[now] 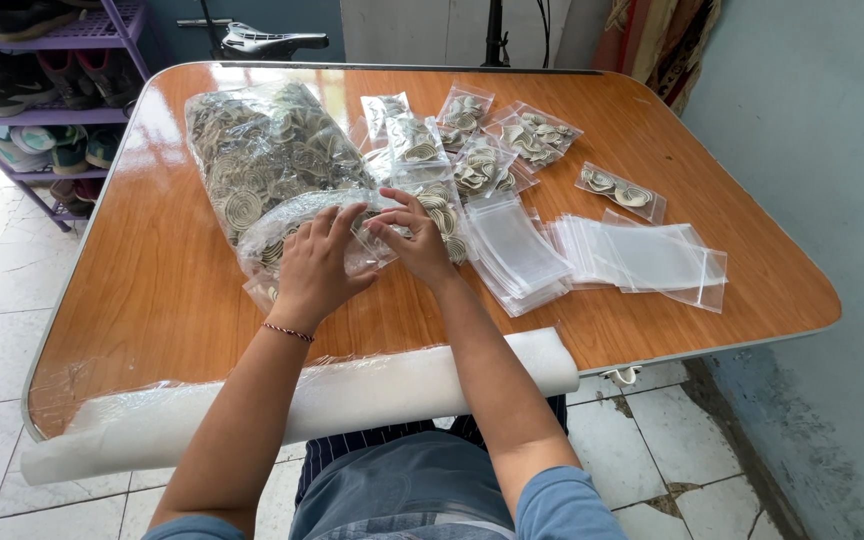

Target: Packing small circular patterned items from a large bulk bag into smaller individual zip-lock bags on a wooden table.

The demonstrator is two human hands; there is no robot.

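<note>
Clear small bag (377,235) between left hand (317,265) and right hand (414,240) fingers.

Two bare forearms, no gloves, no rings visible. Left hand (317,265): thin braided bracelet (288,332) at wrist, red with pale flecks. Right hand (414,238): wrist bare, no band or watch. Short sleeves (562,500), blue-grey fabric, ending above elbows on both arms. Shirt front same blue-grey, slightly creased at lap. Below it dark garment (392,437) with thin pale pinstripes, seen between arms at table edge.
</note>
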